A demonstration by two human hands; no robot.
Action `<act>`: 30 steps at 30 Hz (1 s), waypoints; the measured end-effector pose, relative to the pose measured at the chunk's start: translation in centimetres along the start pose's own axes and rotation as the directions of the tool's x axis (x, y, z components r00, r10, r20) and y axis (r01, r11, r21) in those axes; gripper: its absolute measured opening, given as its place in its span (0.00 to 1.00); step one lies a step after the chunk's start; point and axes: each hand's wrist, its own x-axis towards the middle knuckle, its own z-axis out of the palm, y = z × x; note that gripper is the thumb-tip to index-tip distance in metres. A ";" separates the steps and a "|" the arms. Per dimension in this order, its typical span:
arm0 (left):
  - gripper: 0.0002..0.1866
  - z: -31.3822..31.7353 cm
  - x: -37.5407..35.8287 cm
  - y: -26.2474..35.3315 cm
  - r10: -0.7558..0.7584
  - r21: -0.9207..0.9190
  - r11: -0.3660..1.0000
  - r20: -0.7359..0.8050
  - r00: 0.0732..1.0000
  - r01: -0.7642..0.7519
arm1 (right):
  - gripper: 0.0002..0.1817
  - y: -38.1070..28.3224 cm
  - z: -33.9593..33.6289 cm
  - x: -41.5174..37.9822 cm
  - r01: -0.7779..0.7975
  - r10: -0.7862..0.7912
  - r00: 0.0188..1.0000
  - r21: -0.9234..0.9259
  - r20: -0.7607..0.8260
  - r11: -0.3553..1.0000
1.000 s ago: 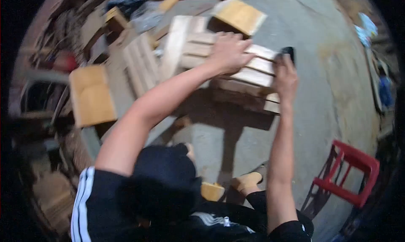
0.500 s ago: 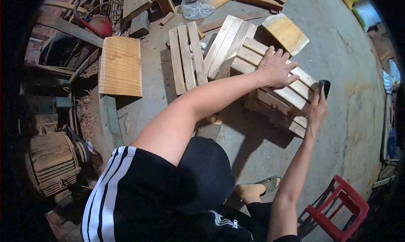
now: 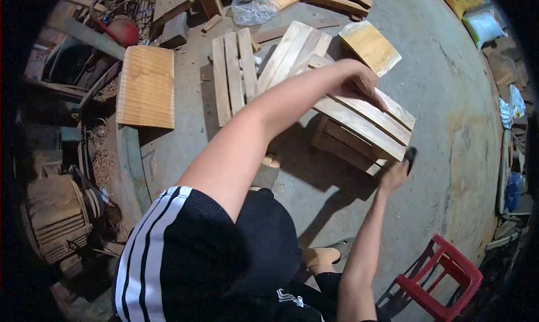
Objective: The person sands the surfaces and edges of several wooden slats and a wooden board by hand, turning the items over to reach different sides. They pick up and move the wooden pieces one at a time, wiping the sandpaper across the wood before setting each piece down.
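My left hand (image 3: pixel 365 85) bends down over the top of a slatted wooden piece (image 3: pixel 359 120), its fingers curled at the slats and partly hidden behind the wrist. The piece has parallel pale boards on top and more boards below, and it stands tilted above the floor. My right hand (image 3: pixel 395 177) is closed around a small black object (image 3: pixel 411 155), blurred, right by the near right corner of the slats. Just behind the piece lies a thick wooden block (image 3: pixel 370 46) with a rough pale edge.
More slatted wooden pieces (image 3: pixel 227 78) stand to the left. A square wooden board (image 3: pixel 147 86) rests on a bench at far left, near a dusty motor (image 3: pixel 56 212). A red plastic stool (image 3: pixel 443 277) is at lower right. Offcuts and a clear plastic bag (image 3: pixel 254 8) lie at the back.
My right hand has moved down and toward me with the black object, from the slats' end to below their corner. My left hand has gone from spread flat to curled.
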 end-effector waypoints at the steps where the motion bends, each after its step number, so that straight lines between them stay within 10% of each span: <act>1: 0.43 -0.2 1.0 -0.8 0.071 -0.093 0.994 0.105 0.992 -0.061 | 0.17 0.6 1.5 -0.3 0.178 -0.182 0.983 -0.343 0.019 0.923; 2: 0.42 -0.6 0.4 -0.6 0.144 -0.032 0.989 0.075 0.987 -0.142 | 0.18 1.2 2.9 -0.9 0.324 -0.334 0.936 -0.631 0.108 0.704; 13: 0.31 1.6 -8.8 -0.7 0.122 -0.288 0.935 -0.282 0.952 -0.205 | 0.24 1.7 3.7 -1.2 0.315 -0.391 0.920 -0.561 -0.015 0.765; 16: 0.24 -0.1 -15.9 -2.4 -0.090 -0.443 0.883 -0.486 0.869 -0.156 | 0.28 1.2 3.4 -1.1 0.385 -0.442 0.897 -0.506 0.008 0.772; 18: 0.23 0.4 -20.3 -6.9 -0.268 -0.695 0.556 -0.670 0.692 -0.457 | 0.27 1.1 3.5 -1.1 0.390 -0.446 0.895 -0.529 0.022 0.754; 20: 0.25 1.4 -27.0 -8.6 -0.286 -0.590 0.610 -0.787 0.548 -0.529 | 0.27 1.4 3.7 -1.1 0.390 -0.451 0.892 -0.527 0.013 0.755; 27: 0.43 9.5 -39.7 -15.8 -0.836 -0.823 0.447 -0.523 0.162 -0.350 | 0.24 1.3 3.6 -0.9 0.412 -0.476 0.879 -0.525 0.016 0.745; 30: 0.41 15.0 -41.3 -22.2 -0.923 -0.907 0.211 -0.308 0.231 -0.365 | 0.24 1.2 3.4 -1.0 0.416 -0.470 0.882 -0.529 0.037 0.740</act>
